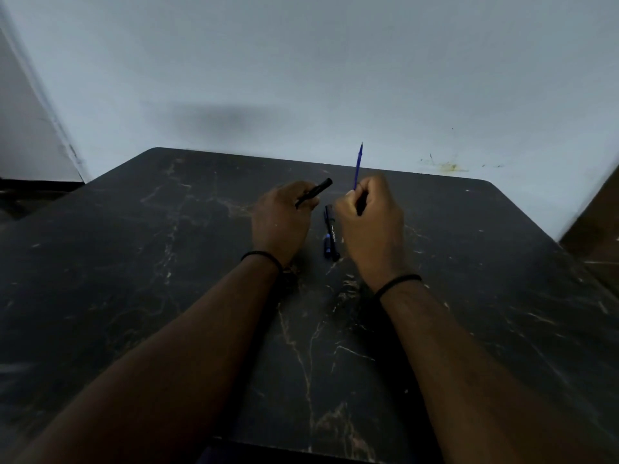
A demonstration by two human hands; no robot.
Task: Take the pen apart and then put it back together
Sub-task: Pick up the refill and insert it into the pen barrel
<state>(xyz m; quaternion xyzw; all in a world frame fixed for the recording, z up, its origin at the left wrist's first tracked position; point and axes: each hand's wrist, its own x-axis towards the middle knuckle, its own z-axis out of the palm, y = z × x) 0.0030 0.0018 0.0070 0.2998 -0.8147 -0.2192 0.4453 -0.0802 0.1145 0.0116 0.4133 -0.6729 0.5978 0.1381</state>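
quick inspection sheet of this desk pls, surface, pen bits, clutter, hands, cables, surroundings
surface: dark marble-look table, veined and scuffed
job's things: blue refill upright in the right hand; black barrel piece in the left hand; black pen part lying flat between the hands
clutter: nothing seen
grippers: both hands closed on parts, a black band on each wrist
cables: nothing seen
surroundings: pale wall behind, stained at right

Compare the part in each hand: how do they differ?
The left hand holds a thick black barrel piece, tilted low; the right hand holds a thin blue refill, pointing up. The refill looks longer and slimmer. Both are gripped above the table.
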